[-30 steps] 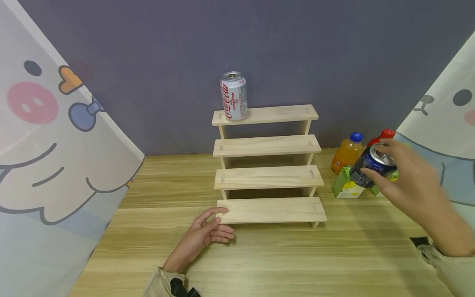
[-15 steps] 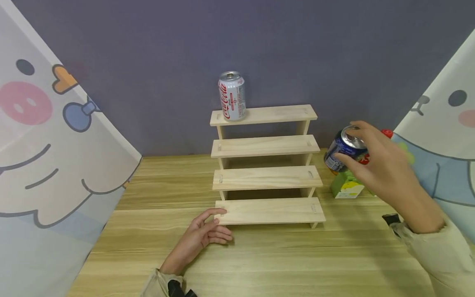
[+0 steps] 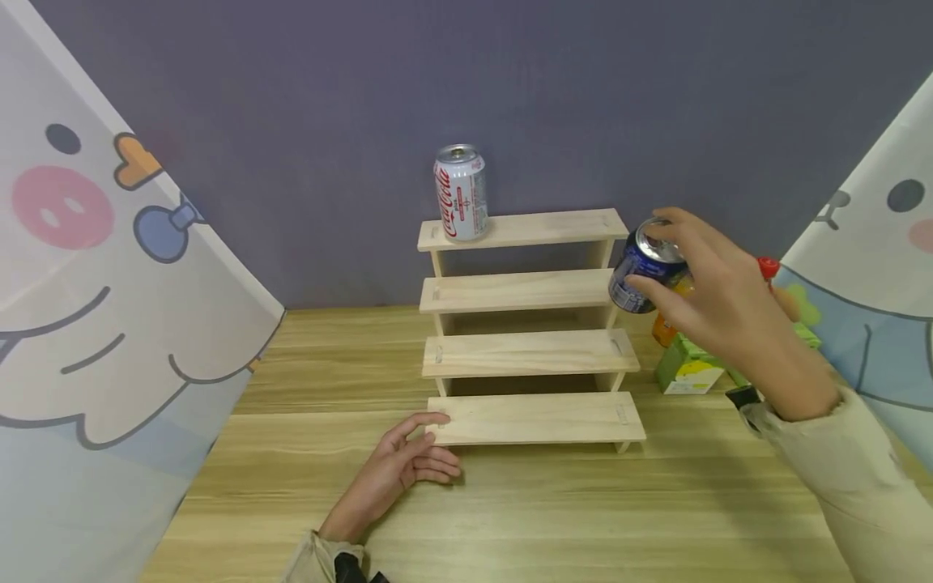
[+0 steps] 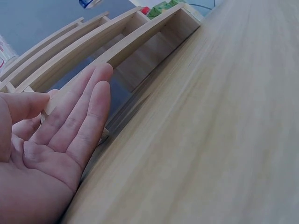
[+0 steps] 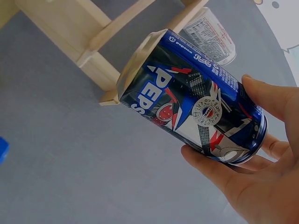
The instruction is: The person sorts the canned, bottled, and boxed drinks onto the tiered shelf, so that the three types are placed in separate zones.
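Observation:
My right hand [image 3: 717,295] grips a dark blue Pepsi can [image 3: 645,267] by its upper end, fingers and thumb around the rim. The can is tilted in the air, overlapping the right end of the upper steps in the head view. In the right wrist view the Pepsi can [image 5: 201,102] shows its printed side. A four-step wooden display stand [image 3: 535,417] stands mid-table. My left hand [image 3: 394,465] pinches the lowest step's left front corner between thumb and index finger, other fingers extended below. A white Coca-Cola can [image 3: 461,194] stands upright on the top step's left end.
Right of the stand are a green drink carton [image 3: 685,368], an orange drink bottle [image 3: 663,330] mostly behind the right hand, and a red-capped bottle [image 3: 768,267]. A dark wall [image 3: 350,162] rises behind, with cartoon-printed sheets [image 3: 109,324] on both sides.
My right hand has carried the Pepsi can left and up, from over the bottles and cartons to the stand's right side. My left hand stays at the lowest step.

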Demonstrator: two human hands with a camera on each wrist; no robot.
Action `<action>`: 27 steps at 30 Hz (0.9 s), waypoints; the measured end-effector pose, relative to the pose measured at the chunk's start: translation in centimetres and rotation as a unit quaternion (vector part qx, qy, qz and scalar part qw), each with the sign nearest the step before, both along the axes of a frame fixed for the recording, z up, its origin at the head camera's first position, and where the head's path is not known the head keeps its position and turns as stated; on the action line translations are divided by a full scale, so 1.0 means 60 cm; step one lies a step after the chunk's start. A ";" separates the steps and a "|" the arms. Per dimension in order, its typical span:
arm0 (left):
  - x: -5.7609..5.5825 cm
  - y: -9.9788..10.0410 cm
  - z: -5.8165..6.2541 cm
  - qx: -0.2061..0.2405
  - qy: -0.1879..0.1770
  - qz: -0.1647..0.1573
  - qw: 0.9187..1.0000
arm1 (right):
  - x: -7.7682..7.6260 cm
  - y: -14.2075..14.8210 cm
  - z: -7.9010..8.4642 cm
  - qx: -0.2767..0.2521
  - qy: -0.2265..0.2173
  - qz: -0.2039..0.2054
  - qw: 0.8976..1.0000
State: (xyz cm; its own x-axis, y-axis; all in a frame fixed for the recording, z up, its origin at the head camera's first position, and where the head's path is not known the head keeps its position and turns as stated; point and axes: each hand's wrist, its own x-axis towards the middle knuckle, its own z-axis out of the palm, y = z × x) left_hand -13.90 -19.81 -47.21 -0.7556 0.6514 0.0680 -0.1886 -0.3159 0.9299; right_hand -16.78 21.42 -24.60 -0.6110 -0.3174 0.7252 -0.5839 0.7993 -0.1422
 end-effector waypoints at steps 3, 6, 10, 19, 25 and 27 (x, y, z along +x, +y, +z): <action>0.001 0.000 0.000 -0.003 -0.001 0.001 1.000 | -0.006 -0.007 0.009 0.003 0.007 0.009 1.000; 0.001 -0.001 0.001 -0.007 -0.001 0.002 1.000 | -0.014 -0.016 0.017 0.001 0.004 0.021 1.000; 0.002 0.000 0.000 -0.004 0.002 0.006 1.000 | -0.026 -0.028 0.027 -0.004 0.001 0.029 1.000; 0.004 0.005 -0.003 0.023 0.021 0.006 1.000 | -0.052 -0.049 0.042 -0.013 -0.017 0.043 0.999; 0.004 0.003 -0.002 0.012 0.018 0.008 1.000 | -0.072 -0.063 0.053 -0.016 -0.019 0.055 0.998; 0.003 0.002 -0.001 0.003 0.011 0.011 1.000 | -0.080 -0.067 0.058 -0.015 -0.015 0.059 0.998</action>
State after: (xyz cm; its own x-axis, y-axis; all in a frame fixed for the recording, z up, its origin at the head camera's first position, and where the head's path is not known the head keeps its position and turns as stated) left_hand -13.70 -19.69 -47.25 -0.7677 0.6346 0.0889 -0.1614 -0.3258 0.9316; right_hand -21.58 17.39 -21.12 -0.5924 -0.3661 0.7177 -0.6683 0.7208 -0.1840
